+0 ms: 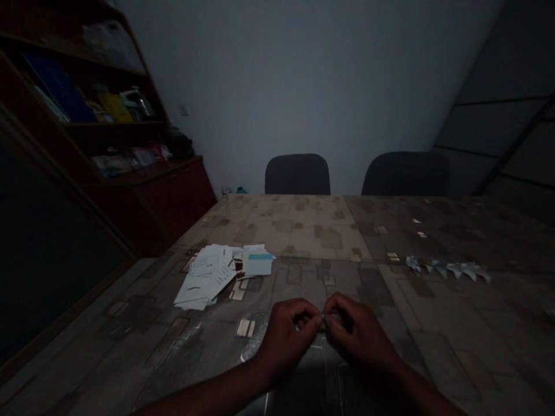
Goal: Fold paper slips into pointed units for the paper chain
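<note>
My left hand (291,330) and my right hand (356,328) meet low in the middle of the view, over the near part of the table. Thumb and fingers are pinched together on both, with the fingertips almost touching. Something small and greyish seems to sit between them, mostly hidden, and I cannot make out what it is. Beyond my left hand lies a loose pile of white paper pieces (206,274), some printed, one with a blue band (260,256). Off to the right, several small folded paper shapes (460,270) stand in a row.
A patterned cloth covers the table (299,225). Two dark chairs (297,173) stand behind its far edge, before a pale wall. On the left rises a brown shelf cabinet (173,199) holding folders, a kettle (141,103) and bags. The room is dim.
</note>
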### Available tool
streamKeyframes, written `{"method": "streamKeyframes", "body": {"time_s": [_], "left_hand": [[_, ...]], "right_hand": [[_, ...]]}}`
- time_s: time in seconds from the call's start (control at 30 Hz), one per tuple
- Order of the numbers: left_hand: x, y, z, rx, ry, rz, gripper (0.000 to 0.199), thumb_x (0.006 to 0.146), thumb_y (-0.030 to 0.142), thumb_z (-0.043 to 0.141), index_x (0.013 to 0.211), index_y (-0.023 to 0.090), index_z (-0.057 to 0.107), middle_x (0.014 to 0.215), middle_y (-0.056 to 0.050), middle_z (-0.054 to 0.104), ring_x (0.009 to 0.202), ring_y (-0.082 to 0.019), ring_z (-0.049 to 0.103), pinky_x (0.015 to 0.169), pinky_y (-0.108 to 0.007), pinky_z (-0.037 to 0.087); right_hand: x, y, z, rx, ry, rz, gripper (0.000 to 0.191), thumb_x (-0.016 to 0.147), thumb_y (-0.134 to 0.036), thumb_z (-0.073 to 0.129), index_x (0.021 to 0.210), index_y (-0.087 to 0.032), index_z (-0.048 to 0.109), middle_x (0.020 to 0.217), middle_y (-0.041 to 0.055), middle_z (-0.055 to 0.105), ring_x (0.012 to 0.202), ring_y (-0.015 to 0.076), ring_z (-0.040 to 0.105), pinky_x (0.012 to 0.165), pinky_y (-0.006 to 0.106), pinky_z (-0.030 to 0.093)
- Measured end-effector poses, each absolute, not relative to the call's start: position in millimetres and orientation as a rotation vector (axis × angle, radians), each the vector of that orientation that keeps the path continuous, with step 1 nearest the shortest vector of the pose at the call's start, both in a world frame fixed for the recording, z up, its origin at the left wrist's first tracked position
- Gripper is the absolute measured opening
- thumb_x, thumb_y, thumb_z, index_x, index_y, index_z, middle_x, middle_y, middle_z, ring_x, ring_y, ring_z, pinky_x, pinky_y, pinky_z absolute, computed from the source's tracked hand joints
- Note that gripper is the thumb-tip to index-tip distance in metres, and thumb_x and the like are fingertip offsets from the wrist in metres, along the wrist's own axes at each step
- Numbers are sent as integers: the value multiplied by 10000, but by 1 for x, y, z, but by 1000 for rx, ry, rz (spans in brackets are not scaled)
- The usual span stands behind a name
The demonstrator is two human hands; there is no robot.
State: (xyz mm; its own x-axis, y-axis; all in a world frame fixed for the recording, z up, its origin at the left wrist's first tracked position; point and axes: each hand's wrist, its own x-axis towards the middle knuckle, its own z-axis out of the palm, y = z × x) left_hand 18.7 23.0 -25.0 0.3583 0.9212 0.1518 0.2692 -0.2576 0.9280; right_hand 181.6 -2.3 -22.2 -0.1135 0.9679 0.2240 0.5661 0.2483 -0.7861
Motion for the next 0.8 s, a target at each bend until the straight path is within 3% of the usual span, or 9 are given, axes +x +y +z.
{"method": "streamKeyframes", "body": {"time_s": [0.57,0.8], "left_hand": [[20,24,-31,1755,1048,905,117,691,92,569,600,132,632,609,4,552,583,-115,489,546,-194,346],[22,25,-28,1631,1054,839,112,696,153,557,592,133,592,560,33,488,537,-99,431,509,-194,305]], "right_hand": [[182,0,-22,-1418,-1705,912,76,719,-234,489,665,-190,520,582,-49,465,570,119,435,527,214,325],[187,-1,-23,-1421,-1652,992,117,745,-257,502,673,-183,557,583,-46,496,574,123,462,532,215,326]]}}
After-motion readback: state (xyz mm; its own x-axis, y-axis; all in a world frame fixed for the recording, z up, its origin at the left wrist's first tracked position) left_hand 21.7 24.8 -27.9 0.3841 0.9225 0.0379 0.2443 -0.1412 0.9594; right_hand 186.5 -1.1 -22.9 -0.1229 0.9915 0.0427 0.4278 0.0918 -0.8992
